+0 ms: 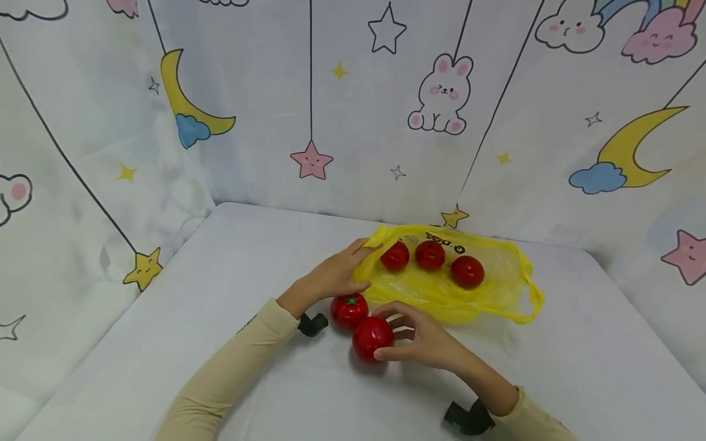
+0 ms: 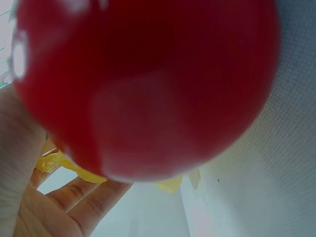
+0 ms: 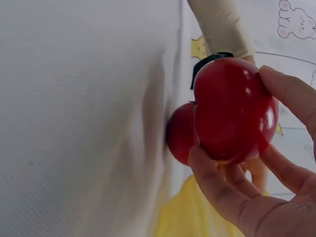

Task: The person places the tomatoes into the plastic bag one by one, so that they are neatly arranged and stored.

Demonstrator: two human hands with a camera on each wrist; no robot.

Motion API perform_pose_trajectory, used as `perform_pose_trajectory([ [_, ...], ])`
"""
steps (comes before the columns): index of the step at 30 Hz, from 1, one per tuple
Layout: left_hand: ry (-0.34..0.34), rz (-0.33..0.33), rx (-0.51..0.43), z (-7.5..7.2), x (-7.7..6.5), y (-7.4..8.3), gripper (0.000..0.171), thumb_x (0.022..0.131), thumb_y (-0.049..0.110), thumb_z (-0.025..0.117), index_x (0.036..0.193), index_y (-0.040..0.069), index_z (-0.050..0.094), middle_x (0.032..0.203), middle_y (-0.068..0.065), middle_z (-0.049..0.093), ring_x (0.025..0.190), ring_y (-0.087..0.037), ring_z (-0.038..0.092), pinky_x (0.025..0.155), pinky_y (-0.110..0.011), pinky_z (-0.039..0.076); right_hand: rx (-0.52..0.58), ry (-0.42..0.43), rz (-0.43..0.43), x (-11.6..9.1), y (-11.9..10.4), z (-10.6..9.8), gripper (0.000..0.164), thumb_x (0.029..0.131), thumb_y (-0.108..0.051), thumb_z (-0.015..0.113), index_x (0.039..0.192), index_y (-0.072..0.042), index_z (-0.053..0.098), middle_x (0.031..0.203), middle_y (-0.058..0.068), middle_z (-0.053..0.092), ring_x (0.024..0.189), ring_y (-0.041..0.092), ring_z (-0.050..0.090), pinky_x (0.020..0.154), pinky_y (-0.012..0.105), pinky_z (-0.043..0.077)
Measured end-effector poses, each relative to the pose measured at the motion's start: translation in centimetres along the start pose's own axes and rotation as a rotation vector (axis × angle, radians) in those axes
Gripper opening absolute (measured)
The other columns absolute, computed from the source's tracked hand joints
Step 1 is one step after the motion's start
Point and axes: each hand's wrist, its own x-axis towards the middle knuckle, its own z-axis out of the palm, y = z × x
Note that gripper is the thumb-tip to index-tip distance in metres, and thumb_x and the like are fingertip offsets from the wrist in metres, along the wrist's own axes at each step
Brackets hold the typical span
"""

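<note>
My right hand (image 1: 427, 340) holds a shiny red tomato (image 1: 368, 338) between thumb and fingertips, low over the white table. A second tomato (image 1: 347, 311), with a green stem top, rests just behind it and fills much of the left wrist view. At the left side of a yellow plastic bag (image 1: 504, 282) is my left hand (image 1: 333, 274); its fingers reach along the bag's edge with the thumb spread apart. In the left wrist view, yellow plastic lies across those extended fingers (image 2: 96, 205). Three tomatoes, left (image 1: 394, 257), middle (image 1: 429, 255) and right (image 1: 467, 272), lie inside the bag.
A white-covered table (image 1: 265, 245) spreads beneath everything. Behind and beside it hangs a white cloth backdrop (image 1: 265, 92) printed with moons, stars and a rabbit. Black straps with camera mounts sit at the left wrist (image 1: 313, 324) and right wrist (image 1: 469, 418).
</note>
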Motion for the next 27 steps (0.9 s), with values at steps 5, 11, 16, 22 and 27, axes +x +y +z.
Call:
perform_pose_trajectory([
  [5, -0.001, 0.008, -0.009, 0.1, 0.0, -0.1, 0.075, 0.085, 0.021, 0.075, 0.148, 0.006, 0.039, 0.152, -0.013, 0.033, 0.131, -0.025, 0.047, 0.104, -0.035, 0.046, 0.014, 0.054, -0.003, -0.2, -0.4, -0.9, 0.056, 0.08, -0.025, 0.081, 0.127, -0.008, 0.056, 0.126, 0.011, 0.059, 0.111, 0.029, 0.06, 0.092, 0.039, 0.055],
  [11, -0.001, 0.028, 0.01, 0.0, 0.0, -0.2, 0.073, 0.086, 0.022, 0.074, 0.148, 0.006, 0.039, 0.15, -0.012, 0.034, 0.132, -0.025, 0.046, 0.104, -0.034, 0.045, 0.003, 0.125, -0.007, -0.2, -0.9, -1.6, 0.058, 0.079, -0.025, 0.082, 0.127, -0.007, 0.055, 0.126, 0.013, 0.058, 0.112, 0.03, 0.06, 0.091, 0.038, 0.056],
  [16, -0.007, 0.007, -0.013, -0.1, -0.1, 0.0, 0.074, 0.085, 0.019, 0.075, 0.148, 0.007, 0.039, 0.152, -0.012, 0.033, 0.133, -0.025, 0.045, 0.104, -0.036, 0.045, -0.003, 0.204, -0.007, 0.0, -0.9, -2.5, 0.058, 0.078, -0.026, 0.082, 0.126, -0.01, 0.055, 0.127, 0.012, 0.058, 0.113, 0.03, 0.059, 0.088, 0.034, 0.057],
  [22, -0.009, -0.001, -0.036, -0.2, -0.1, 0.0, 0.074, 0.086, 0.019, 0.074, 0.149, 0.007, 0.037, 0.153, -0.012, 0.031, 0.133, -0.025, 0.045, 0.105, -0.037, 0.044, 0.011, 0.329, 0.023, 0.3, -0.2, -4.0, 0.058, 0.078, -0.025, 0.082, 0.127, -0.012, 0.055, 0.127, 0.012, 0.056, 0.114, 0.032, 0.058, 0.087, 0.032, 0.057],
  [27, -0.016, 0.014, -0.018, -0.1, 0.0, -0.1, 0.074, 0.086, 0.02, 0.073, 0.149, 0.008, 0.037, 0.152, -0.012, 0.031, 0.132, -0.025, 0.045, 0.106, -0.035, 0.044, 0.015, 0.406, 0.08, 0.3, 0.9, -5.2, 0.059, 0.08, -0.028, 0.081, 0.13, -0.013, 0.053, 0.13, 0.014, 0.054, 0.116, 0.034, 0.057, 0.086, 0.034, 0.058],
])
